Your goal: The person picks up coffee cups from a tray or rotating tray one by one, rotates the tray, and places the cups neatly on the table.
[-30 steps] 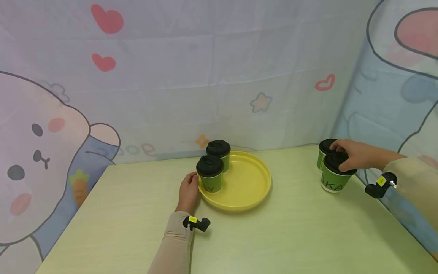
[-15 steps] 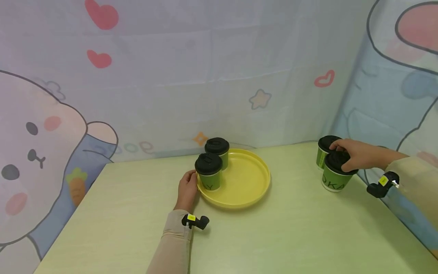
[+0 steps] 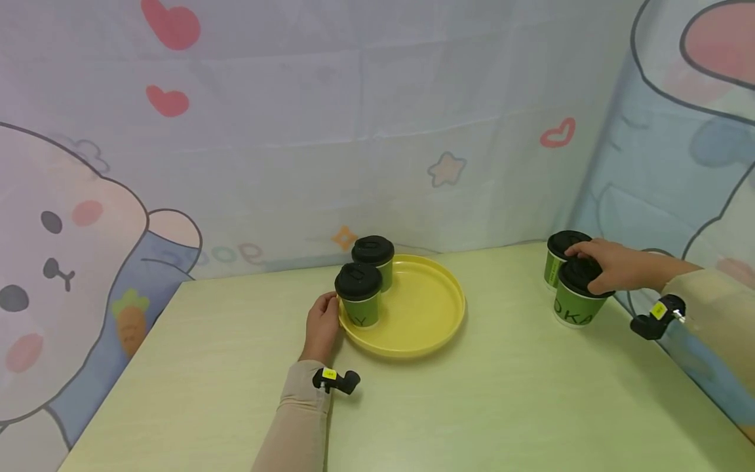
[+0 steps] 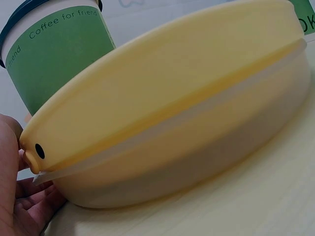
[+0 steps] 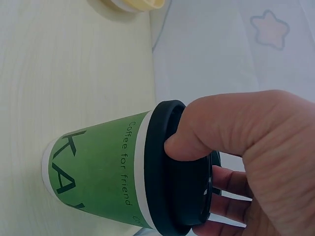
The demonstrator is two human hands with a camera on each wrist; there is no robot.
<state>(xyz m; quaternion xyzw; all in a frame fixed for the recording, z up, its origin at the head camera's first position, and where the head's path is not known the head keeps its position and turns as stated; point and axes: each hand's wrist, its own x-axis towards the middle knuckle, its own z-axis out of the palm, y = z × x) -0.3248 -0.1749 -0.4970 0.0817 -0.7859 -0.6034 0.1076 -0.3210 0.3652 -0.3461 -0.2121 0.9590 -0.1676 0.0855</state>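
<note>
A round yellow tray (image 3: 421, 311) lies on the table, with two lidded green paper coffee cups upright at its left side: a front cup (image 3: 361, 301) and a rear cup (image 3: 377, 255). My left hand (image 3: 322, 328) holds the tray's left rim; in the left wrist view its fingers (image 4: 39, 196) curl beneath the edge. At the right, my right hand (image 3: 619, 267) grips the black lid of a green coffee cup (image 3: 580, 305) from above, thumb on the near side. Another coffee cup (image 3: 554, 265) stands just behind it, partly hidden. Whether the gripped cup touches the table, I cannot tell.
The pale table (image 3: 472, 406) runs back to a printed cloth (image 3: 283, 164) hanging behind it. A second cloth panel (image 3: 666, 210) borders the right side, close to my right forearm. Bare tabletop lies between the tray and the right-hand cups.
The head view has shifted slightly. Both hands keep their holds on the tray and the coffee cup, with no clear movement of either.
</note>
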